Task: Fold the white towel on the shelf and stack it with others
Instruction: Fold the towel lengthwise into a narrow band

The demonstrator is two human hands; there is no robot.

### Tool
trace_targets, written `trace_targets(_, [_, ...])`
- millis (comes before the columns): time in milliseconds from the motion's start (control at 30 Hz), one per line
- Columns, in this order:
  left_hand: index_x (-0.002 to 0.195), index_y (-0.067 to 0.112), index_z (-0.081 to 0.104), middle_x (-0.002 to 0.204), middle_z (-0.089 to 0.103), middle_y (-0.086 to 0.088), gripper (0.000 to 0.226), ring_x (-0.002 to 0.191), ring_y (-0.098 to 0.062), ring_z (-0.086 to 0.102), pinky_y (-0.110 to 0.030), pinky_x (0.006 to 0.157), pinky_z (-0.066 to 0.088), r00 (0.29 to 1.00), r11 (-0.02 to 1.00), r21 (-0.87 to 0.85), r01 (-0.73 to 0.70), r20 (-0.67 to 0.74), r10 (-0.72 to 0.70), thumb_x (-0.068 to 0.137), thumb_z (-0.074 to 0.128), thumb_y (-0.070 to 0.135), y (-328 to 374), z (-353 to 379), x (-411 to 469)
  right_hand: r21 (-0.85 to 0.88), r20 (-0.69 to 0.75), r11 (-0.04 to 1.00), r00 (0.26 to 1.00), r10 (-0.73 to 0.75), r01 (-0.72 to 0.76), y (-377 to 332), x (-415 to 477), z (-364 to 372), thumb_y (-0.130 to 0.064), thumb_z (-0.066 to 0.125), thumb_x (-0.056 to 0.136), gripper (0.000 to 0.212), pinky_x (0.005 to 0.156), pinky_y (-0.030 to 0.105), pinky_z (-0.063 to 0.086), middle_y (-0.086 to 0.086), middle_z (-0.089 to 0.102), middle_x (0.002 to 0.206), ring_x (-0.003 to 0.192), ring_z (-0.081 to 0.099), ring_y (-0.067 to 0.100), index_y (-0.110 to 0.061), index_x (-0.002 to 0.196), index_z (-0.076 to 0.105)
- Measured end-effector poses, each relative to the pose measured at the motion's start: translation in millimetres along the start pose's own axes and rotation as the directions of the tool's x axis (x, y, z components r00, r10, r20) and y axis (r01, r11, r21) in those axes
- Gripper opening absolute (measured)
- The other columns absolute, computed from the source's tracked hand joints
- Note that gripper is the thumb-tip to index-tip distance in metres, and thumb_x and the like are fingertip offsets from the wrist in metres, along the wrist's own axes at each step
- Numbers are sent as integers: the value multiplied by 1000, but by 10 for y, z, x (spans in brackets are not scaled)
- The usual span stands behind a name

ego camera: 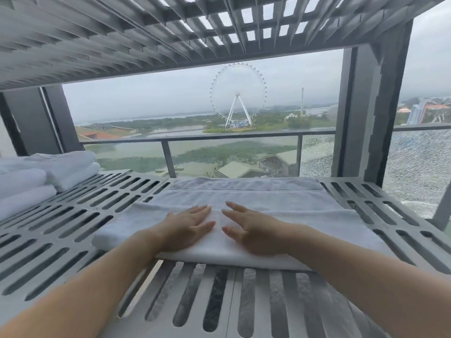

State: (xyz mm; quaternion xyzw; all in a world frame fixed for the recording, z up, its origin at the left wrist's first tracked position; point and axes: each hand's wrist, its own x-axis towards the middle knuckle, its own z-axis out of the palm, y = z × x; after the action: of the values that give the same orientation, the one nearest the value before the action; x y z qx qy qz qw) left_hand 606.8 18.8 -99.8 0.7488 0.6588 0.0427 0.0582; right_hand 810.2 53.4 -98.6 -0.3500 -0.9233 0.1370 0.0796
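Your 2 hands lie flat on 1 white towel (268, 206), which is folded in layers across the middle of the grey slotted shelf (73, 228). Your left hand (188, 228) and right hand (253, 232) sit side by side, fingers straight and released, pressing the near fold and gripping nothing. At the shelf's far left, 4 folded towels (68, 167) sit in 2 piles, well apart from yours.

- The white towel (244, 203) is soft, fluffy cloth.
- The shelf (73, 228) is grey metal, matt, with slots.
- The folded towels (48, 172) are soft white cloth too.
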Motion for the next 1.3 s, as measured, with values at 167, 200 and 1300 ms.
trace_targets(167, [148, 30, 4, 156, 1, 13, 65, 142, -2, -1, -49, 116, -1, 998, 999, 33, -38, 53, 36, 92, 15, 61, -251, -24, 109, -91, 61, 996, 998, -5, 11, -13, 269, 100, -52, 21, 95, 62, 117, 42, 1, -6, 2, 157, 143, 0, 10, -22, 148, 10])
trace_targets(200, [148, 30, 4, 156, 1, 13, 65, 142, -2, -2, -48, 116, -4, 998, 998, 36, -47, 54, 45, 92, 14, 61, -284, -33, 141, -88, 63, 996, 998, 4, 1, 1, 302, 103, -53, 21, 95, 62, 117, 42, 1, -6, 2, 157, 143, -1, 10, -23, 148, 9])
trace_targets(1300, [143, 15, 29, 153, 25, -1, 47, 141, -19, 21, -47, 114, 18, 978, 962, 175, -208, 62, 200, 100, 23, 34, -492, -291, 1996, -41, -139, 833, 829, 542, -552, 996, 1252, -406, -20, 36, 94, 21, 89, 33, 40, 9, 56, 114, 112, 53, 29, -11, 103, 53])
